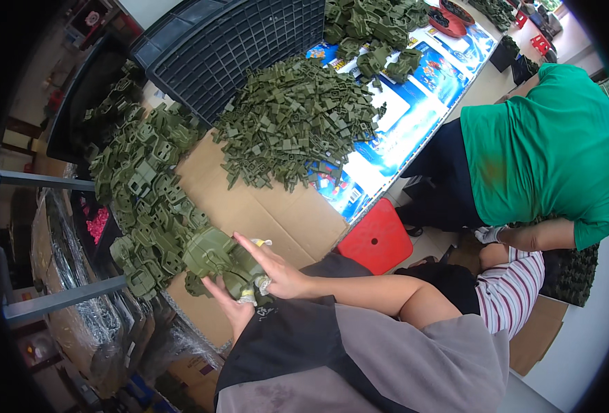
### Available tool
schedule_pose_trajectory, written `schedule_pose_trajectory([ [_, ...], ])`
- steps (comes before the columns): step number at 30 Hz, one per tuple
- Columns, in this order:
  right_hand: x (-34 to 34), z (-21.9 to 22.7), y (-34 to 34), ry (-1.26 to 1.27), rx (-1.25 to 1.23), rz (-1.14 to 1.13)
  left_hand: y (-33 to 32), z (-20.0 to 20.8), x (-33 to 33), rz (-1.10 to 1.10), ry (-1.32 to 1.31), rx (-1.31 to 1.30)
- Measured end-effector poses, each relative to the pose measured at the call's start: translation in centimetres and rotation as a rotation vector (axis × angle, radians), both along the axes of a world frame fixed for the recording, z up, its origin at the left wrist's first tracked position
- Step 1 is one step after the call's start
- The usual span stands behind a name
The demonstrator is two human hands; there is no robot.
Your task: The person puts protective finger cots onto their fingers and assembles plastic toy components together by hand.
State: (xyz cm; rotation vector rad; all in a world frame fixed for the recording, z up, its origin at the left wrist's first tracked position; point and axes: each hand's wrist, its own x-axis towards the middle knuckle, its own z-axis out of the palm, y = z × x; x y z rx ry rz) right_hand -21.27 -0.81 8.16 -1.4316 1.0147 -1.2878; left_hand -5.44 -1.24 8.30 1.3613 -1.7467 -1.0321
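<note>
An olive-green moulded plastic part [211,253], like a toy vehicle shell, is held between my two hands at the near edge of the work surface. My left hand [231,307] grips its near side, with the thumb pointing up along it. On its right side, my right hand [280,272] holds it with one finger stretched along the top. Pale wrappings cover some of my fingertips. Just beyond the part lies a long heap of similar green shells [142,175]. Flat cardboard [249,213] lies under and beside my hands. The undersides of some fingers are hidden.
A large pile of small green pieces [297,117] sits in front of a black plastic crate [235,51]. A red stool [376,237] stands by the table's right edge. Two people, one in a green shirt [531,158], are at the right. Metal bars [67,299] stick out at left.
</note>
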Motion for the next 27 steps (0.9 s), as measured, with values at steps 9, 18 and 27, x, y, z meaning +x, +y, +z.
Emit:
schedule_pose_trajectory([
  [9, -1.8, -1.2, -1.2, 0.003, -0.024, -0.355, -3.1, 1.8, 3.9, 0.532, 0.394, 0.252],
  [18, -7.8, -14.7, -1.9, 0.341, 0.173, -0.393, -3.5, 2.9, 4.4, -0.146, 1.279, 0.541],
  [27, -15.3, -16.5, -1.6, 0.871, 0.41, -1.205, -8.1, -0.2, 3.5, -0.126, 0.994, 0.509],
])
